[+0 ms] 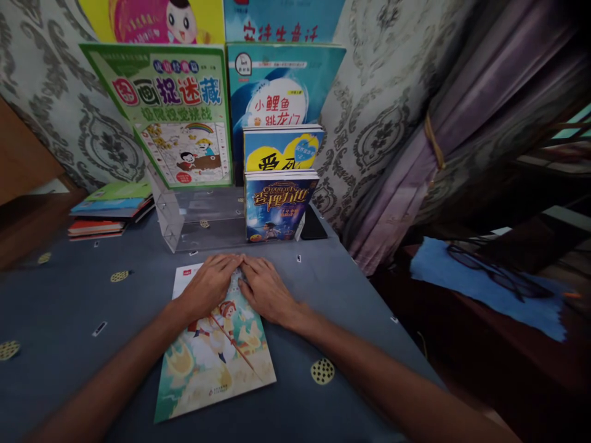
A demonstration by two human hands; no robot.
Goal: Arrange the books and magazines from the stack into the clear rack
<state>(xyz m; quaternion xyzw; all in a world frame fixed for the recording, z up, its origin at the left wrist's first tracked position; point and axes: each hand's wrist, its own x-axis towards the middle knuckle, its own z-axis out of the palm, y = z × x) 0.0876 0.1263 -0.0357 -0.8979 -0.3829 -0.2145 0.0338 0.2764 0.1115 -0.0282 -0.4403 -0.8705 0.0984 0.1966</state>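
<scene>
A thin picture book [217, 363] lies flat on the table, its cover showing a figure with a long staff. My left hand [210, 284] rests palm down over the upper part of the cover, fingers stretched out. From the other side my right hand [268, 290] lies flat at the book's upper right edge, and the fingertips of both hands meet. Neither hand grips anything that I can see. The top of the cover is partly hidden under the hands. Just beyond stands a clear stepped book rack [168, 215].
The rack carries a green book [184, 117], a teal book [286, 80], a yellow-and-blue book [281, 147] and a dark blue book [279, 206]. A book pile [111, 206] sits at left. Glasses [498, 271] lie on a blue cloth [438, 264] at right, past the table [360, 307].
</scene>
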